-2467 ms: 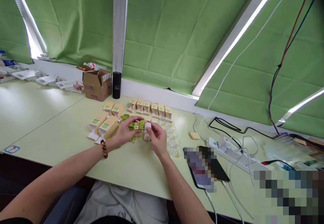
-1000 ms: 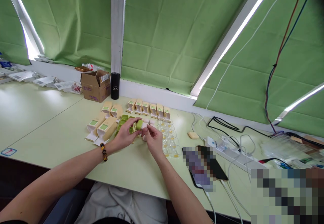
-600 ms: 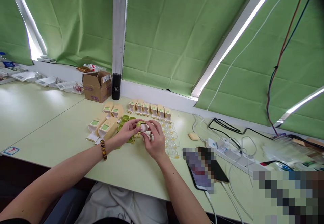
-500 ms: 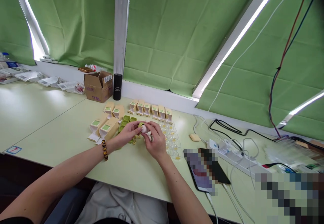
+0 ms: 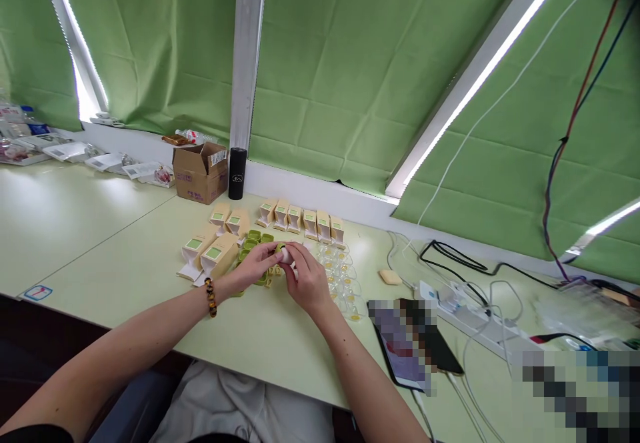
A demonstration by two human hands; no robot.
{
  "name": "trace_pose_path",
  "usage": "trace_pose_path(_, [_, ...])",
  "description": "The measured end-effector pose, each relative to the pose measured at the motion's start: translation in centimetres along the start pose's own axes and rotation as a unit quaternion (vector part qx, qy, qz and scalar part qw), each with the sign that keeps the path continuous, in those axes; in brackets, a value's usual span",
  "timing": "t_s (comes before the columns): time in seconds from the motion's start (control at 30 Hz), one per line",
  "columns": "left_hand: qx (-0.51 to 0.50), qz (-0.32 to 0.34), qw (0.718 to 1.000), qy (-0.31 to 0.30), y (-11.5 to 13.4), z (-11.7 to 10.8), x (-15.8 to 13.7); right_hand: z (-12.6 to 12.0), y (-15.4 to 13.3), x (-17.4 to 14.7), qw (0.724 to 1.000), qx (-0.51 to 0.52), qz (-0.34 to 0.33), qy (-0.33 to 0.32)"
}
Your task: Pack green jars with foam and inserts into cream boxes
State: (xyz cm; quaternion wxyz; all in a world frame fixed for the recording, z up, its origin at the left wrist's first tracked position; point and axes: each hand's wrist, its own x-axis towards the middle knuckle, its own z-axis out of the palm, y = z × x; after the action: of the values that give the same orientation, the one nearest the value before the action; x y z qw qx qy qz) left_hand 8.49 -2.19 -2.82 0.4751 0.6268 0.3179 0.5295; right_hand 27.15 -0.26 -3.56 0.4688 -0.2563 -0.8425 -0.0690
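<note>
- Pinches green-and-white piece (image 5: 287, 256) between left hand (image 5: 257, 264) and right hand (image 5: 311, 281).
- Clamps left fingers on green end, right fingers around white end.
- Sits near green containers (image 5: 254, 235).

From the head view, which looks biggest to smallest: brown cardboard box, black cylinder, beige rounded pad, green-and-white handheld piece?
1. Brown cardboard box
2. Black cylinder
3. Beige rounded pad and green-and-white handheld piece: unranked, since fingers partly hide the piece.
</note>
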Motion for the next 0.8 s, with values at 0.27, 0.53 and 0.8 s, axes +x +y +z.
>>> trace_pose_path(0.27, [0.057,0.011,0.998,0.011,0.3,0.8,0.0,0.1,0.1,-0.8,0.999,-0.022,-0.024,0.007])
trace_pose_path(0.53, [0.066,0.060,0.995,0.043,0.8,1.5,-0.1,0.2,-0.7,-0.5,0.998,-0.037,-0.035,0.040])
trace_pose_path(0.8, [0.107,0.068,0.989,0.071,-0.1,1.4,-0.2,0.2,-1.3,0.0,0.992,-0.077,-0.064,0.075])
